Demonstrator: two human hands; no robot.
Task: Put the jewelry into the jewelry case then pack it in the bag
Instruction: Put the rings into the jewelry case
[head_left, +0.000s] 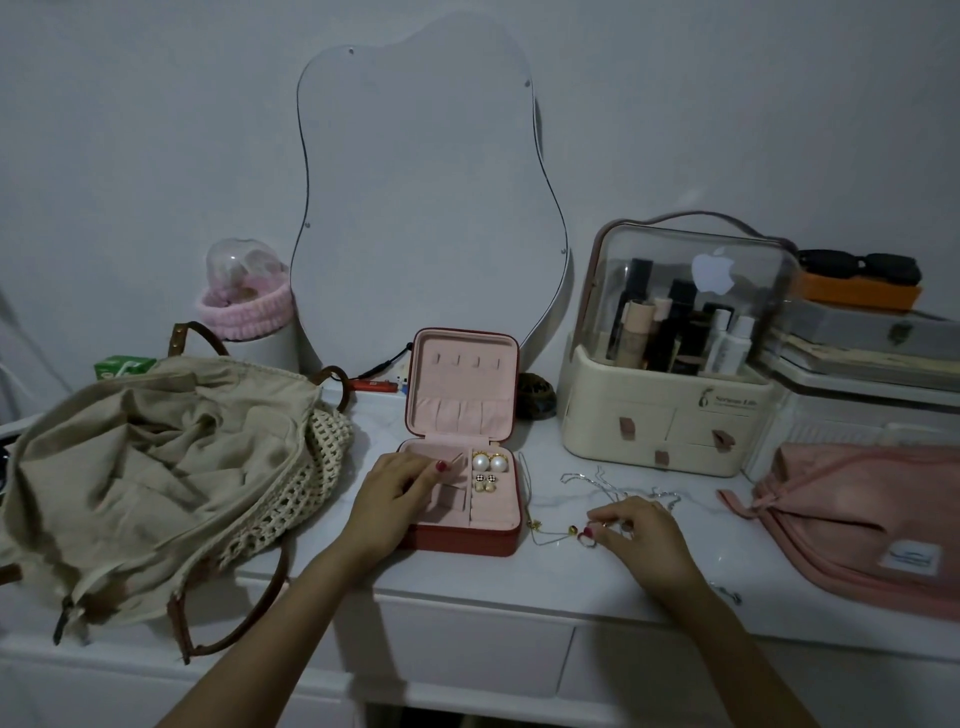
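A small red jewelry case with pink lining stands open on the white dresser top, its lid upright. Two pearl earrings and small checkered studs lie in its right compartments. My left hand rests over the case's left compartments, fingers curled, apparently pinching something small that I cannot make out. My right hand pinches a ring on the tabletop right of the case. A gold chain and silver chains lie loose there. The beige woven bag lies open at the left.
A cream cosmetics organizer with a clear dome stands at the back right. A pink pouch lies at the right edge. A curvy mirror leans on the wall behind the case. A dark hair clip sits beside the lid.
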